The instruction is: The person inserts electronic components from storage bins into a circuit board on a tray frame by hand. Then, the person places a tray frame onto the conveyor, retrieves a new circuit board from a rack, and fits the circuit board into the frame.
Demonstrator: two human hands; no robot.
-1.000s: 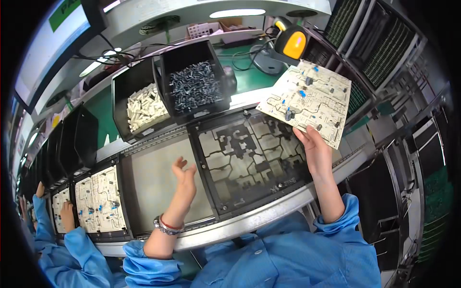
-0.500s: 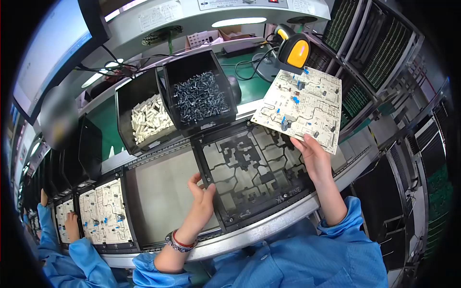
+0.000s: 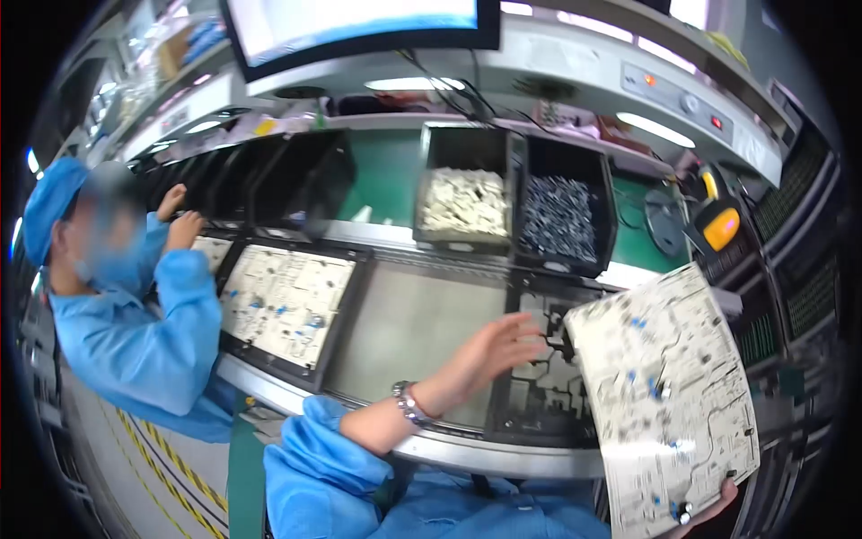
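My right hand (image 3: 714,509) grips the lower right corner of a cream circuit board (image 3: 669,404); most of its fingers are hidden behind it. The board is tilted up and carries small blue and black parts. My left hand (image 3: 501,349), fingers apart and holding nothing, is over the left part of a black fixture frame (image 3: 539,395). The raised board covers the right part of that frame. Another board (image 3: 285,301) with blue parts lies in a second black frame to the left.
A co-worker (image 3: 135,323) in blue stands at the left. Behind the line are a bin of white parts (image 3: 465,202), a bin of dark parts (image 3: 561,216) and several black bins (image 3: 301,184). A yellow-black scanner (image 3: 716,220) stands at the right.
The view has swung left, bringing the co-worker and monitor further in. My right hand has brought the board lower and nearer my body. My left hand has reached over the frame.
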